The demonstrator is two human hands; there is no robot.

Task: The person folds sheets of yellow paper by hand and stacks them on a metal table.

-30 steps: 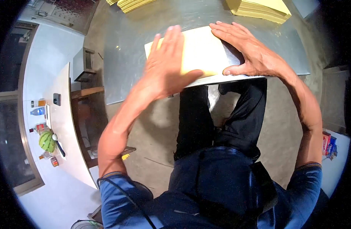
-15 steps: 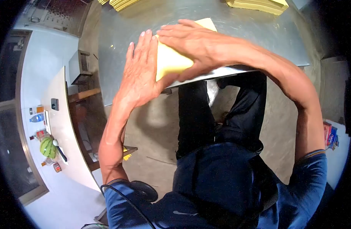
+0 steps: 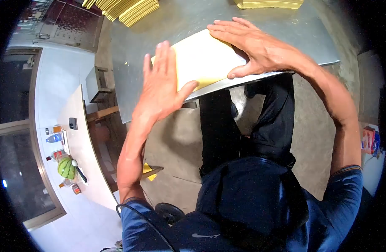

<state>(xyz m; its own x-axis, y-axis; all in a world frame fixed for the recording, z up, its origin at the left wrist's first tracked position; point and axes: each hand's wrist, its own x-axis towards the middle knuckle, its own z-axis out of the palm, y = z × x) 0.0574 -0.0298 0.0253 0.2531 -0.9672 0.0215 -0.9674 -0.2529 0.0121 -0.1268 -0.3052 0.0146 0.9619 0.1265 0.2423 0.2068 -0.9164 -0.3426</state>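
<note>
A pale yellow sheet of paper (image 3: pixel 201 56) lies on the metal table (image 3: pixel 138 40), close to its front edge; whether it is one sheet or several layers, I cannot tell. My left hand (image 3: pixel 161 82) rests flat over the paper's left side, fingers stretched forward and thumb out to the right. Over on the right side, my right hand (image 3: pixel 258 48) has its fingertips at the paper's upper right edge and its thumb near the lower right corner. Neither hand grips anything. The palms and fingers hide parts of both side edges.
Stacks of yellow paper (image 3: pixel 136 10) stand at the table's far left, with another yellow stack (image 3: pixel 268 3) at the far right. A side table (image 3: pixel 90 168) to my left bears a striped green melon (image 3: pixel 67 169) and a blue-labelled bottle (image 3: pixel 54 138). Coloured packets (image 3: pixel 369 140) are at right.
My right hand has moved right across the paper, uncovering much more of it. My left hand stays at the left side, its thumb still on the paper. The camera view has shifted slightly.
</note>
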